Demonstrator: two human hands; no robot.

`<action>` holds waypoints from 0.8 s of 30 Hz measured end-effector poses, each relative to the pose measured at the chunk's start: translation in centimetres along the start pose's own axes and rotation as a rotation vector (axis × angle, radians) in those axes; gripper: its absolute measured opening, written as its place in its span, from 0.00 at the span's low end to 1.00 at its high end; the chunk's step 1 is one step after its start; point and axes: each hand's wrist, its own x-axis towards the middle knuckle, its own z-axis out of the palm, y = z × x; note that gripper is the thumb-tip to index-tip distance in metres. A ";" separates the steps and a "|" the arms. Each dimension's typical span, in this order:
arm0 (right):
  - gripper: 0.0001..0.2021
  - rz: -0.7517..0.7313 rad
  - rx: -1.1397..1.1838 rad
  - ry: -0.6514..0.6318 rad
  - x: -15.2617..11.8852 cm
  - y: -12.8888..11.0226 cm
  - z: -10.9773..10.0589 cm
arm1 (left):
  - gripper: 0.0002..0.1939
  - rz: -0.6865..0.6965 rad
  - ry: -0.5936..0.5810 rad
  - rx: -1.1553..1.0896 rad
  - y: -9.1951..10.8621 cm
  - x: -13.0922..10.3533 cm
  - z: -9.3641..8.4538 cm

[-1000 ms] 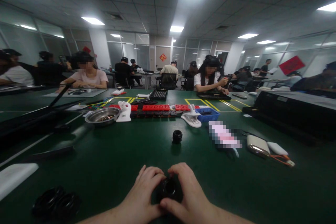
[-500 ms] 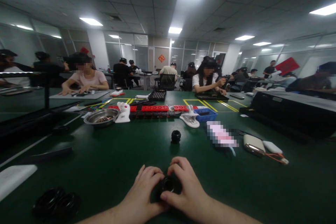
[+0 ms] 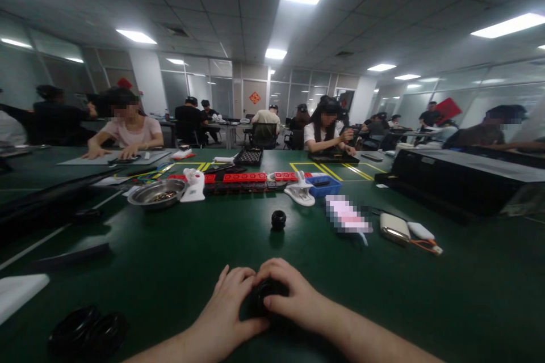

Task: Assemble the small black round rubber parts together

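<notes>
A glossy black ring [image 3: 260,296], perhaps stacked on another, stands on the green table between my hands. My right hand [image 3: 293,295] is closed on it, fingers bent over its far side and the thumb across its near side. Around its left side curls my left hand [image 3: 232,300], fingers at the back and the thumb low in front; the contact points are partly hidden. Further forward, a small stack of black rings [image 3: 278,220] stands by itself. More black rings [image 3: 87,330] lie at the lower left.
A metal bowl [image 3: 157,194] with small parts, a white clamp [image 3: 301,190], red strips [image 3: 244,177] and a blue tray [image 3: 324,186] stand ahead. At right are a power bank [image 3: 394,228] and a large black case [image 3: 455,181]. Co-workers sit across the table.
My right hand has closed further over the black ring, its thumb now covering more of the front. My left hand stays beside it. The whole view has shifted slightly.
</notes>
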 end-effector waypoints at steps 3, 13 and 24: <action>0.15 0.033 0.151 -0.050 0.2 0.4 -0.1 | 0.24 0.002 -0.003 0.009 -0.3 0.0 0.1; 0.15 0.090 0.247 -0.084 0.4 1.1 -0.9 | 0.24 -0.002 -0.011 -0.027 0.0 0.0 -0.2; 0.19 0.089 0.174 -0.158 0.1 1.1 -1.2 | 0.24 0.007 -0.019 -0.031 -0.1 0.2 -0.1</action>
